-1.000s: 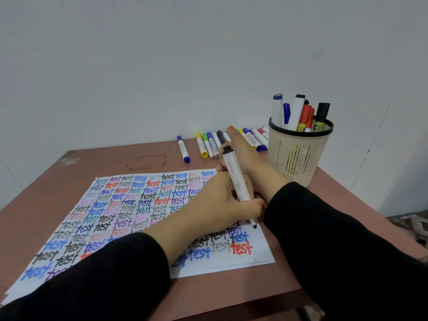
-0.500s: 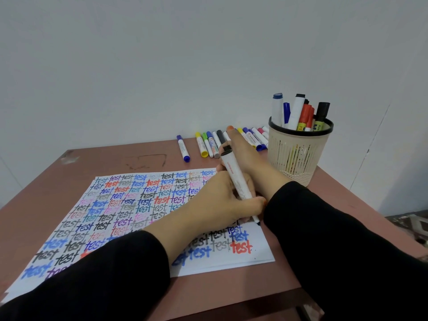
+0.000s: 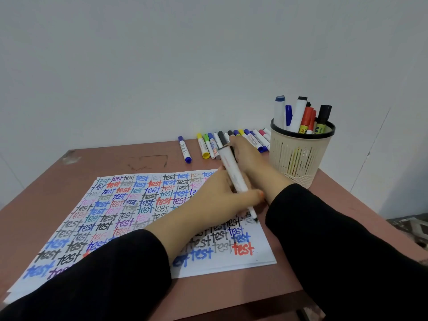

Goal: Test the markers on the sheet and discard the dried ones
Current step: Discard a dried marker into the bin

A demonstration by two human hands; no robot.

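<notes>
White-barrelled black marker [image 3: 234, 177] pinched in your left hand [image 3: 217, 200], tip touching the white paper sheet [image 3: 139, 205] just beyond your thumb. Right hand [image 3: 252, 158] behind it, blurred; can't tell its grip.

The left hand [image 3: 220, 200] grips a white-barrelled marker [image 3: 234, 177], its black tip touching the white paper sheet [image 3: 262, 250] covered in coloured "test" words. The right hand [image 3: 252, 158] lies just behind it.

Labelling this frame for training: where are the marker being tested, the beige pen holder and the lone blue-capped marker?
marker being tested [image 3: 234, 177], head view, white barrel.
beige pen holder [image 3: 301, 156], head view, slatted wall.
lone blue-capped marker [image 3: 184, 149], head view, mid barrel.
</notes>
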